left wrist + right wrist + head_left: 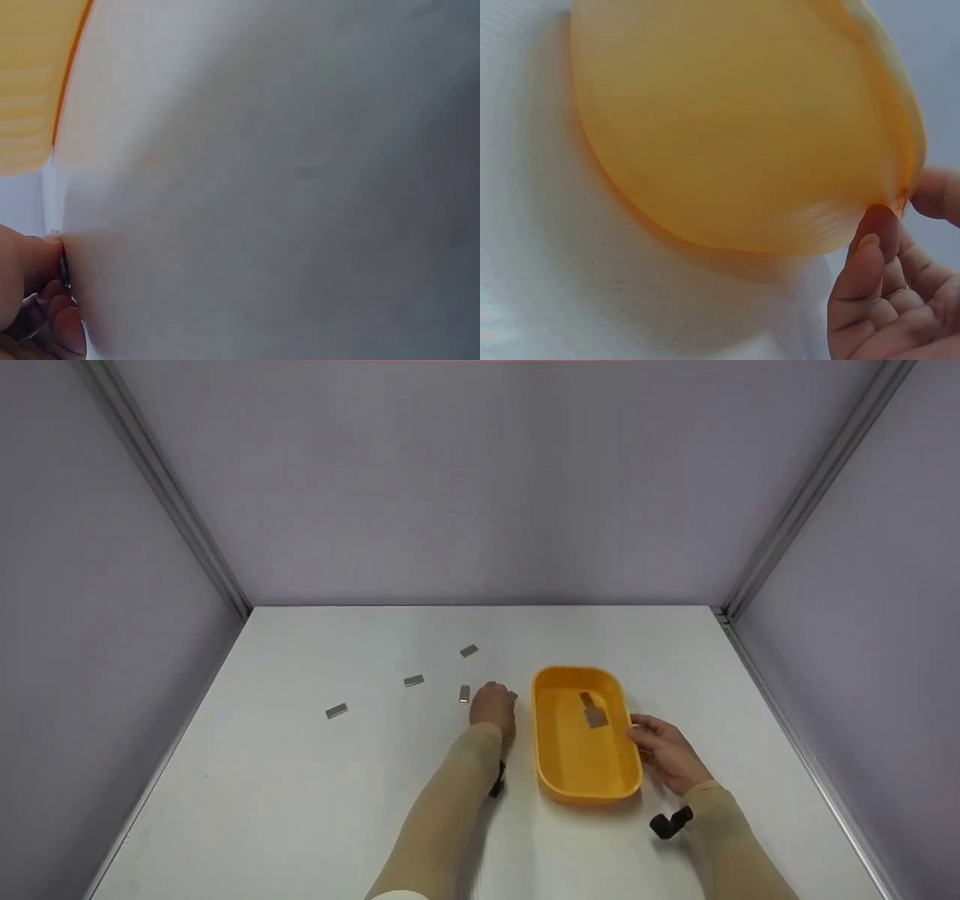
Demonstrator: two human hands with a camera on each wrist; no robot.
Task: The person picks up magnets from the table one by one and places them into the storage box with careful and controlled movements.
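White tabletop (300, 810) is lying between grey walls. Only the head view is showing four metal pieces (413, 680) lying loose. Left hand (493, 710) is curling over a fifth — its grip stays hidden, blurred close-up. Right hand (667, 750) is pinching the yellow tray's (585, 780) rim — open table lying leftward.

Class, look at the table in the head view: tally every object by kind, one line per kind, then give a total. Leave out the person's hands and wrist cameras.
Small grey metal pieces loose on the table: 5, one partly hidden under the left hand
Grey metal pieces inside the tray: 2
Orange tray, its rim held by the right hand: 1
Total: 8
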